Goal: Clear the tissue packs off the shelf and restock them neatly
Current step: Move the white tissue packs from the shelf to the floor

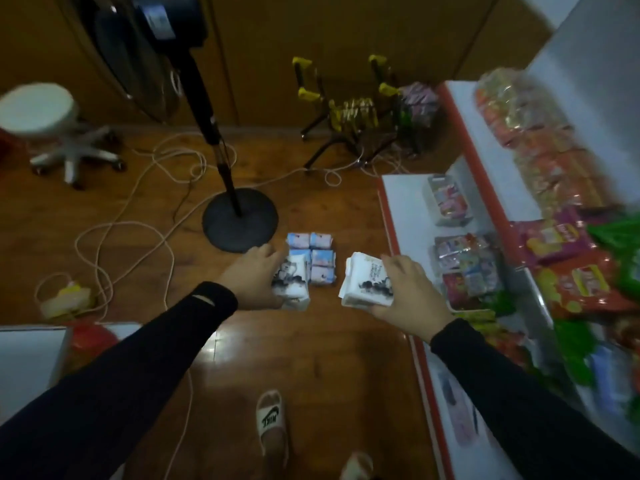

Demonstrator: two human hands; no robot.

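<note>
I've got a white tissue pack in each hand, both over the wooden floor (311, 358). My left hand (254, 277) grips the left pack (292, 285) from its left side; that pack touches the small blue packs (313, 258) lying in two rows on the floor, w/ its long axis running away from me, same as theirs. My right hand (407, 289) clasps the right pack (367, 284), just right of the blue packs, not touching them. The shelf (408, 202) lies to the right, so the right hand's nearer for restocking, imo. Can't tell if either pack rests on the floor.
</note>
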